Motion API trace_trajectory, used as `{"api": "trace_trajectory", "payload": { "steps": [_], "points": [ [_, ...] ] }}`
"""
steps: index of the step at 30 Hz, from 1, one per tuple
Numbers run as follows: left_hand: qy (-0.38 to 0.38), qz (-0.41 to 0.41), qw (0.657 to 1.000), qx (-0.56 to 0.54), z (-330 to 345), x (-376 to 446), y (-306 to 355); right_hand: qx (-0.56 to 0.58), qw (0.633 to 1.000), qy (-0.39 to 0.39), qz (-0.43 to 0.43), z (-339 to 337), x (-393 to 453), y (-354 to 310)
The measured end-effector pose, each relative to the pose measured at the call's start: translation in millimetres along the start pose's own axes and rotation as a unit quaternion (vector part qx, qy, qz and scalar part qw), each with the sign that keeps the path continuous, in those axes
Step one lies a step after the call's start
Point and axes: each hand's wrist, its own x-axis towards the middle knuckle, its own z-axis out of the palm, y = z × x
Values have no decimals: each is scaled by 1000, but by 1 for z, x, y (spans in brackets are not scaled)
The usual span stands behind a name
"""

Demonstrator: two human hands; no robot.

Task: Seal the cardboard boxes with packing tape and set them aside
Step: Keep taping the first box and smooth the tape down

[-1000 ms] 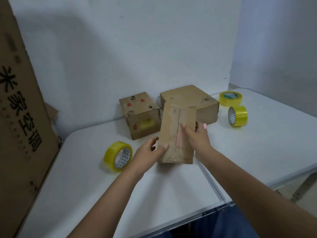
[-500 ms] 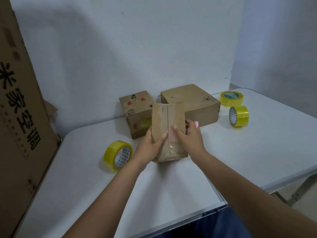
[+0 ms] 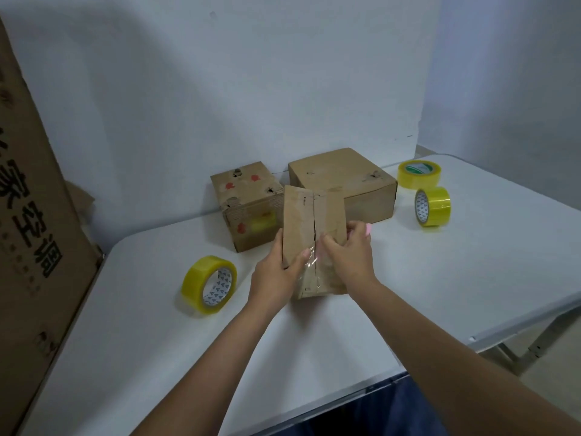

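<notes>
Both hands are holding a narrow cardboard box (image 3: 309,234) near the middle of the desk (image 3: 157,357), just in front of two other boxes standing by the back edge. The left hand (image 3: 276,278) is gripping its left side, fingers curled round the edge with the thumb lying on the facing panel; the right hand (image 3: 345,253) is gripping the right side likewise, thumb pressing on clear tape (image 3: 309,265) over the centre seam (only the lower stretch looks covered). The box is standing on end, leaning away from the person, its long axis running up and toward the back edge, seam along that axis. To do this well, I would be rubbing the tape flat along the seam from the bottom upward, keeping the flaps butted together while the other hand is bracing the box.
</notes>
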Motion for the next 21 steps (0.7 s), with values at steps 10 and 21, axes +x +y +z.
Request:
{"api": "trace_trajectory", "payload": {
  "steps": [10,21],
  "points": [
    [-41,38,974,220,-27,-2,29,-97,983,-152,18,-14,11,-31],
    [-96,17,953,286,-40,32,0,-25,962,-190,193,-34,27,24]
  ]
}}
